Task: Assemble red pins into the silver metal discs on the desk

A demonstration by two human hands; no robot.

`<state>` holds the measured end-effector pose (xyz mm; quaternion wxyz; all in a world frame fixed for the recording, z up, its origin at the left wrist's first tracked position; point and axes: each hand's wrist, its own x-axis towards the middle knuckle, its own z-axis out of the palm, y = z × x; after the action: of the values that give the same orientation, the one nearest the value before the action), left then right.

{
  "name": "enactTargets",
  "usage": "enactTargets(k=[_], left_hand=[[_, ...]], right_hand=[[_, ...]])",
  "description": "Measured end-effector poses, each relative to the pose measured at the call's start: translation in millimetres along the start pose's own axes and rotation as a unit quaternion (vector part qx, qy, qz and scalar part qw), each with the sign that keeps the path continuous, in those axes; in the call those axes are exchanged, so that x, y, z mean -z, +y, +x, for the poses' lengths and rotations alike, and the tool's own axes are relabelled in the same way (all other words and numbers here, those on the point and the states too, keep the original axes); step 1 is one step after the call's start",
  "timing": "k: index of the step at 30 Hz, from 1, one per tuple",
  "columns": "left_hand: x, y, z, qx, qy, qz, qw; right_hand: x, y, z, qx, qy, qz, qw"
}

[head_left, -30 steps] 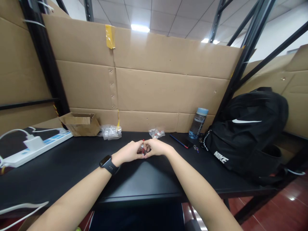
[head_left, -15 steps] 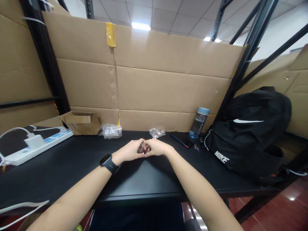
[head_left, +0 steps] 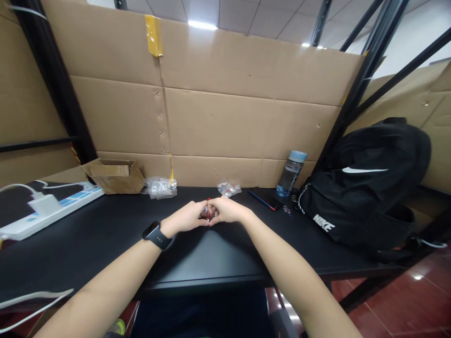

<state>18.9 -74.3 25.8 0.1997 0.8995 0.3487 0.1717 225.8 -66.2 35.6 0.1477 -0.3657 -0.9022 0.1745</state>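
My left hand (head_left: 187, 217), with a black watch (head_left: 157, 235) on its wrist, meets my right hand (head_left: 227, 210) above the black table. Both hands are closed, fingertips and thumbs together, around a small red and clear shiny object (head_left: 207, 214). Fingers cover most of it, so its kind cannot be made out. Just behind my right hand lies a clear plastic bag (head_left: 229, 189) with small red bits in it.
On the left are a white power strip (head_left: 52, 211), an open cardboard box (head_left: 118, 177) and crumpled clear plastic (head_left: 161, 188). To the right stand a blue-capped water bottle (head_left: 291, 173) and a black backpack (head_left: 366, 188), near a pen (head_left: 261, 200), a phone (head_left: 273, 201) and a keychain (head_left: 288, 211).
The camera view has shifted slightly, so everything sits a little higher in the picture. My hands keep together around the small object, with a slight change in finger position.
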Motion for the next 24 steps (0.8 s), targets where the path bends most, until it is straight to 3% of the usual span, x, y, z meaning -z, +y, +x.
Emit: enactTargets(k=[11, 17, 24], left_hand=[[-4.6, -7.3, -0.2, 0.001, 0.013, -0.029, 0.999], [-5.2, -8.6, 1.0, -0.001, 0.014, -0.054, 0.998], [-8.1, -9.6, 1.4, -0.011, 0.038, -0.052, 0.998]], right_hand=[[-0.7, 0.0, -1.2, 0.005, 0.030, -0.025, 0.999], [-3.7, -1.2, -1.1, -0.011, -0.009, -0.021, 1.000], [-3.6, 2.2, 0.0, -0.009, 0.004, -0.024, 1.000]])
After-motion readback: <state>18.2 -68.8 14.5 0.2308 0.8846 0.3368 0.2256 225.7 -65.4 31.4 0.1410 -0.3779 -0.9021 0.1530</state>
